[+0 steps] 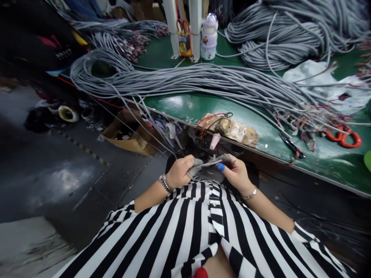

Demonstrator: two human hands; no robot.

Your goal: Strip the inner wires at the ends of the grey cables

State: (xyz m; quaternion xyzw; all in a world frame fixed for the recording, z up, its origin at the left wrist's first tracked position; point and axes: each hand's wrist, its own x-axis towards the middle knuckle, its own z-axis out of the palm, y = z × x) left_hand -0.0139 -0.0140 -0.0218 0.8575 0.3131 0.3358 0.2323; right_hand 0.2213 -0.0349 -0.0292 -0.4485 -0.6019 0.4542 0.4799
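Head view: left hand and right hand both pinch 1 grey cable at 6 o'clock below the surface edge; gripping close to its frayed end should keep it steady.

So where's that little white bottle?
The bottle stands top centre of the head view on the green table, beside a white post, left of the heaped grey cables.

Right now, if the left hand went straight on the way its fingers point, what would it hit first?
Probably the right hand: the left hand points along the cable both pinch. Depth unclear.
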